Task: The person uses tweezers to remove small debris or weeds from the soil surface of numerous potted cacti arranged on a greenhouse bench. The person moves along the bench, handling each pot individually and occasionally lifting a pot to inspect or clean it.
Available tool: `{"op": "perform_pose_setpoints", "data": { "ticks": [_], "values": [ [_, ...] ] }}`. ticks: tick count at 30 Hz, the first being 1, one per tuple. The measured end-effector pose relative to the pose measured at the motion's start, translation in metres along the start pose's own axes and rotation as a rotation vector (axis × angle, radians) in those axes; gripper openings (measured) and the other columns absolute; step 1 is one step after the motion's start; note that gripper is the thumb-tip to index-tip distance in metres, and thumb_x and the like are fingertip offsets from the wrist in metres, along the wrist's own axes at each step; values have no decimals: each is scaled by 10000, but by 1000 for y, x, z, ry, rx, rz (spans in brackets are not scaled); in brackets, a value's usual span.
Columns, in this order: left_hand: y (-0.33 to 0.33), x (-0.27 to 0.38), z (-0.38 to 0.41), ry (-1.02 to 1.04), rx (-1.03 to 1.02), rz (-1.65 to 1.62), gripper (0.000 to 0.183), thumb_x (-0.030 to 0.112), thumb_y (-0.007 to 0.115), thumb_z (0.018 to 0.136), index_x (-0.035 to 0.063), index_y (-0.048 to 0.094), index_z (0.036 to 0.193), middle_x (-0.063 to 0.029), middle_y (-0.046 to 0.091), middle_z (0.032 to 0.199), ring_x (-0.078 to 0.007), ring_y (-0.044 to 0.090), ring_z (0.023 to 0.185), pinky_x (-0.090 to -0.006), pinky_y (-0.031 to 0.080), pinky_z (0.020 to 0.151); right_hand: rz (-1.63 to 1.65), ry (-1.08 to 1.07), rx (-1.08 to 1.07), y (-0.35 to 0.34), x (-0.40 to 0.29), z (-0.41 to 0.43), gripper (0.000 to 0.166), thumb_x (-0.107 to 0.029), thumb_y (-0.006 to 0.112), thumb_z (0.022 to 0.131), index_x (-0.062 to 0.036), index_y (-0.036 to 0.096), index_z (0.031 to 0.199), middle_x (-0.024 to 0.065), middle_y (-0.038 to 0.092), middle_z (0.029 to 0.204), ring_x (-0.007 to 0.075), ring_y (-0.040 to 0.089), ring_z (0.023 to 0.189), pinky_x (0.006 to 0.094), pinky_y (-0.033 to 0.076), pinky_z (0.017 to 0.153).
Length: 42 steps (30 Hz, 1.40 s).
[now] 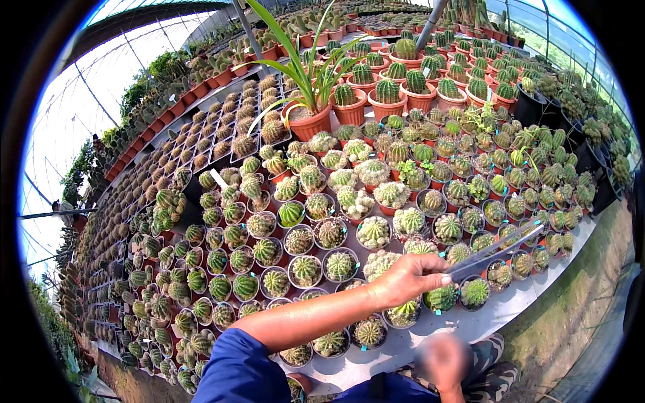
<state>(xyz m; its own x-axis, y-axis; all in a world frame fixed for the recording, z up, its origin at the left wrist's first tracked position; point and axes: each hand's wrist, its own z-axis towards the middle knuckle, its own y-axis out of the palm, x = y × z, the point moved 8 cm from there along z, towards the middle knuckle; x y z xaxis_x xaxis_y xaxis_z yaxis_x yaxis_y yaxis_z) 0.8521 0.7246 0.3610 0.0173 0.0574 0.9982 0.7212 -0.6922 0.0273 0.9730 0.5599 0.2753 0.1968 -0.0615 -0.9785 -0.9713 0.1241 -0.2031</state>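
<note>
My left hand reaches across from the lower left in a blue sleeve. Its thumb and fingers pinch one end of a long, slim grey tool, which looks like tweezers or tongs. The tool's far end slants up to the right, above small potted cacti near the bench edge. Directly below the hand stand a round green cactus and a ribbed cactus in small pots. My right hand is low in front of my body, over camouflage trousers. A blur hides its fingers and anything in them.
Small potted cacti crowd the pale bench. Behind them are larger cacti in terracotta-coloured pots and a long-leaved plant. Trays of spiny seedlings extend left. Black pots line the right edge. Metal posts rise behind.
</note>
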Motion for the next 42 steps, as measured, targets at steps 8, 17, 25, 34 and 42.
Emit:
{"op": "perform_pose_setpoints", "data": {
  "ticks": [8, 17, 25, 34, 42],
  "values": [
    [160, -33, -9, 44, -61, -249, 323, 239, 632, 890, -22, 596, 1076, -46, 629, 894, -98, 553, 860, -272, 463, 788, -770, 120, 392, -71, 79, -26, 168, -185, 484, 933, -50, 583, 952, 29, 584, 790, 163, 580, 703, 267, 460, 601],
    [37, 28, -34, 276, 313, 674, 269, 187, 638, 855, -10, 609, 1035, -180, 628, 933, -332, 614, 877, -389, 488, 769, 82, -93, 473, -76, 48, -44, 183, -196, 445, 967, -34, 455, 884, 0, 410, 674, 76, 394, 559, 219, 333, 493],
    [-324, 26, -110, -205, 1156, 1219, 215, 177, 656, 778, 60, 690, 955, -175, 656, 920, -331, 632, 876, -402, 490, 802, 346, 198, 686, -84, 131, -66, 189, -188, 473, 964, -41, 435, 852, -20, 366, 622, 49, 338, 506, 205, 261, 438],
    [-444, -9, -108, -499, 1007, 1622, 156, 107, 544, 790, 83, 694, 827, -175, 668, 825, -337, 663, 778, -419, 529, 689, 237, 289, 772, -83, 100, -50, 218, -147, 513, 947, -54, 449, 760, -13, 415, 607, 80, 378, 489, 225, 316, 430],
    [-482, -56, -67, -628, 778, 1786, 167, 87, 543, 793, 29, 696, 828, -188, 676, 879, -326, 673, 809, -400, 539, 686, 198, 254, 697, -79, 107, -34, 245, -147, 477, 963, -64, 431, 738, -12, 402, 600, 79, 368, 496, 226, 311, 445]
  ]
}}
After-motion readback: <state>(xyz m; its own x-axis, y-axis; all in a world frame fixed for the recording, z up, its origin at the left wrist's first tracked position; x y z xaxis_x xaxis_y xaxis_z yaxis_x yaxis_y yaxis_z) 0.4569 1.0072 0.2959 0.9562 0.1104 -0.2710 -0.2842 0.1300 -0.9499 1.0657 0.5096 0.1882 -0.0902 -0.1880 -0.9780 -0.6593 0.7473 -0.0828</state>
